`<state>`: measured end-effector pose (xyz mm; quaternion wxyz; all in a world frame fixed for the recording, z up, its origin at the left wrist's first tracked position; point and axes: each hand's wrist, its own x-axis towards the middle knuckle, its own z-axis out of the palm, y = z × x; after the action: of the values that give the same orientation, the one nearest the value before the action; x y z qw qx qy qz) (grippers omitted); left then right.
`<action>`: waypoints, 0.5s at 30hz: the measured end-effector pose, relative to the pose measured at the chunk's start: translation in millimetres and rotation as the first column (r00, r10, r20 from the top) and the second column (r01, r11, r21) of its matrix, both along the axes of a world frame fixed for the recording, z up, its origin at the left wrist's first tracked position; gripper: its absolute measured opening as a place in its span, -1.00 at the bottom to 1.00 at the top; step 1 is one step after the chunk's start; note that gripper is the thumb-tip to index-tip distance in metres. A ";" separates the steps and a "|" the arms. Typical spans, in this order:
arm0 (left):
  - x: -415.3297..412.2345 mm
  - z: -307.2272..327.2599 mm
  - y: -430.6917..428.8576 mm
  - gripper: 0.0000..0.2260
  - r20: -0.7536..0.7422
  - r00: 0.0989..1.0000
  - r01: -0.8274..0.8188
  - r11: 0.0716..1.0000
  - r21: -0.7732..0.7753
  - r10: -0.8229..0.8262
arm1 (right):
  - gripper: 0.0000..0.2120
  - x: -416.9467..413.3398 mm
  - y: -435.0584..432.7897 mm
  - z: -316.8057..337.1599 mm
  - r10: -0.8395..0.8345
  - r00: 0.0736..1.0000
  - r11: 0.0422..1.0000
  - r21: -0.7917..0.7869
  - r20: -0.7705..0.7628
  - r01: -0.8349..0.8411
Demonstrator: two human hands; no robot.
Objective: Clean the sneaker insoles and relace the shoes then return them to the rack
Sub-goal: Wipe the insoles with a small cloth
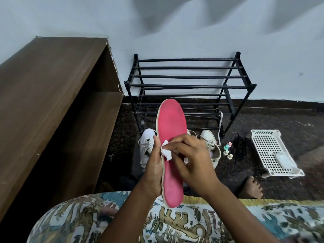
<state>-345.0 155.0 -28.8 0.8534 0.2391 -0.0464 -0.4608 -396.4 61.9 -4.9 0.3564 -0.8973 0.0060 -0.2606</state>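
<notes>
Low in mid-frame, over a patterned cloth (175,223), the left hand (154,166) grips the left edge of one pink insole (171,130) held upright, while the right hand (193,161) pinches one white wipe (166,153) against its face. Behind them on the dark floor stand two white sneakers (145,146), partly hidden by insole and hands, with four small pastel pegs (227,150), one tangle of black laces (240,148) and one white perforated tray (270,149) to the right. Farther back, one black rack (189,85) stands against the wall at centre, with a brown wooden shelf (52,95) at left.
</notes>
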 end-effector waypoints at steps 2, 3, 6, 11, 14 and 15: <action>1.2 0.5 -0.8 -0.47 0.015 1.000 -0.028 0.999 0.041 0.027 | -0.80 9.8 -2.7 4.1 -0.004 1.000 0.999 -0.033 0.015 0.004; 2.3 0.4 -0.6 -0.46 0.028 0.998 -0.049 0.997 0.059 0.047 | -0.80 16.5 -4.0 6.7 -0.010 0.999 0.998 -0.055 0.031 0.012; 5.2 -0.5 0.2 -0.49 0.190 0.982 -0.042 0.989 0.144 0.014 | -0.80 38.8 -8.0 17.6 -0.066 0.994 0.990 -0.119 0.083 0.076; 9.4 -6.9 2.6 -0.44 0.279 0.958 0.005 0.978 0.208 -0.064 | -0.76 65.4 -13.9 31.6 -0.209 0.971 0.966 -0.130 0.118 0.224; 10.9 -12.3 3.4 -0.36 0.291 0.950 0.051 0.978 0.204 -0.110 | -0.75 73.5 -18.2 35.7 -0.297 0.950 0.950 -0.075 0.092 0.304; 10.9 -13.6 4.2 -0.33 0.294 0.947 0.068 0.976 0.209 -0.129 | -0.75 74.3 -19.7 36.1 -0.321 0.944 0.944 -0.056 0.080 0.326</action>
<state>-334.1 159.1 -42.4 0.7840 0.3881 -0.1443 -0.4626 -322.1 42.2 31.2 0.2780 -0.8860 0.1319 -0.3469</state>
